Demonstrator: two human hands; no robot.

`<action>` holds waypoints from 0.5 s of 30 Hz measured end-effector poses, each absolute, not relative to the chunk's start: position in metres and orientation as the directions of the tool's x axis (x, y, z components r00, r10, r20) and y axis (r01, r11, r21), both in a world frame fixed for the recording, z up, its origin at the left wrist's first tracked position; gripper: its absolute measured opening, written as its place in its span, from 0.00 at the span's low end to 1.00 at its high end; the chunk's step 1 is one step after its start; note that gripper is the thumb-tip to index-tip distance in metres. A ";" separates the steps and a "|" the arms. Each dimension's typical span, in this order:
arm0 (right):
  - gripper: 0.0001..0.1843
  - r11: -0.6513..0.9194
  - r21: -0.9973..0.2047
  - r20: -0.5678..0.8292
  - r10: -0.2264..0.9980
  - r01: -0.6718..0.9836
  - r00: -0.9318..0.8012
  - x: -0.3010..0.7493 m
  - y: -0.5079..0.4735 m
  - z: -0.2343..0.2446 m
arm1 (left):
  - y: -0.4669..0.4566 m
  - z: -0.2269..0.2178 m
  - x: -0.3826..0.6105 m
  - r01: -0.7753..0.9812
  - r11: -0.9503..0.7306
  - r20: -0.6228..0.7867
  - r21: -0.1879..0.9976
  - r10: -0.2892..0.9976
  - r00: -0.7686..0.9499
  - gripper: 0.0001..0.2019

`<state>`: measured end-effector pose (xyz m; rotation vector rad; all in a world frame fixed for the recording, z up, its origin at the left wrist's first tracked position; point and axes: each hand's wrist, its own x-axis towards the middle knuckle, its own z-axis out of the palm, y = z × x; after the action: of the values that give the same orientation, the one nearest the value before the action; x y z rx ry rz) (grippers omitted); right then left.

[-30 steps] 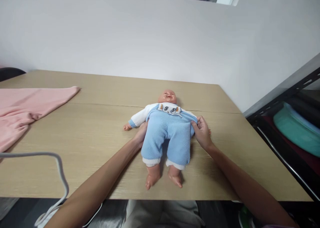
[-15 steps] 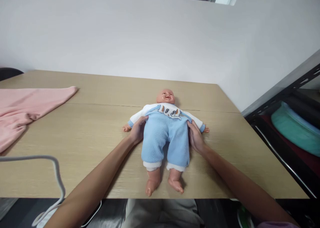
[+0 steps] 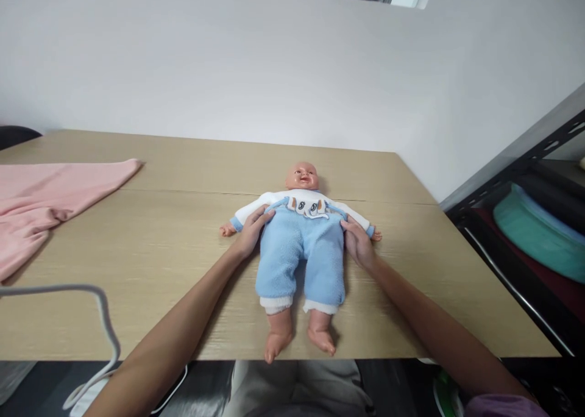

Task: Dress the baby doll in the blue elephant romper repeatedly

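A baby doll lies on its back on the wooden table, head toward the wall and bare feet at the near edge. Its outfit has white sleeves, light-blue legs and an elephant face on the chest. At the left side of the waist, my left hand is closed on the blue cloth, its fingertips by the blue trim. My right hand grips the cloth at the opposite side, with part of its fingers against the doll's flank.
Pink cloth lies spread over the table's left side. A grey-white cable loops over the near left edge. On the right stands a black shelf rack holding a teal item. The wall rises behind the table.
The elephant front, bunched and slanted before, now lies flatter and more level. My left hand has shifted slightly up and left, and the doll's hand beside it has moved a little outward.
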<state>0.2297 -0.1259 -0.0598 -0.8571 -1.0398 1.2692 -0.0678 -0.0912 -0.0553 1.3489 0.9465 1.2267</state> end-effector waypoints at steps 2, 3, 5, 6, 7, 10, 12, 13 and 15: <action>0.17 0.119 -0.961 0.127 0.992 -0.249 -0.016 0.233 -0.120 -0.058 | -0.094 -0.053 -0.067 -0.066 -0.238 0.245 0.969 0.959 0.142 0.20; 0.18 0.118 -0.973 0.123 0.992 -0.200 -0.014 0.234 -0.116 -0.057 | -0.095 -0.053 -0.066 -0.076 -0.266 0.274 0.961 0.953 0.125 0.20; 0.20 0.140 -0.985 0.140 0.990 -0.096 0.003 0.234 -0.109 -0.056 | -0.096 -0.054 -0.064 -0.117 -0.274 0.284 0.955 0.955 0.083 0.20; 0.21 0.159 -0.987 0.159 0.987 -0.039 0.009 0.234 -0.106 -0.057 | -0.096 -0.055 -0.062 -0.146 -0.251 0.262 0.957 0.963 0.061 0.21; 0.22 0.176 -0.984 0.177 0.984 0.022 0.009 0.233 -0.104 -0.058 | -0.095 -0.056 -0.062 -0.168 -0.220 0.231 0.961 0.972 0.047 0.21; 0.23 0.183 -0.969 0.184 0.983 0.168 -0.010 0.232 -0.104 -0.065 | -0.091 -0.060 -0.064 -0.117 -0.124 0.137 0.985 0.985 0.104 0.22; 0.23 0.165 -0.955 0.168 0.986 0.245 -0.010 0.235 -0.110 -0.071 | -0.088 -0.060 -0.070 0.067 -0.138 0.125 0.988 0.977 0.170 0.23; 0.22 0.158 -0.948 0.164 0.986 0.275 -0.001 0.238 -0.114 -0.073 | -0.087 -0.060 -0.074 0.185 -0.172 0.134 0.968 0.970 0.201 0.24; 0.20 0.142 -0.934 0.156 0.988 0.326 0.017 0.244 -0.122 -0.078 | -0.087 -0.059 -0.081 0.382 -0.248 0.160 0.890 0.955 0.248 0.24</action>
<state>0.2437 -0.1217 -0.0780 -1.3462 -1.4811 0.8889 -0.0813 -0.0868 -0.0593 1.7716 1.2325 0.9677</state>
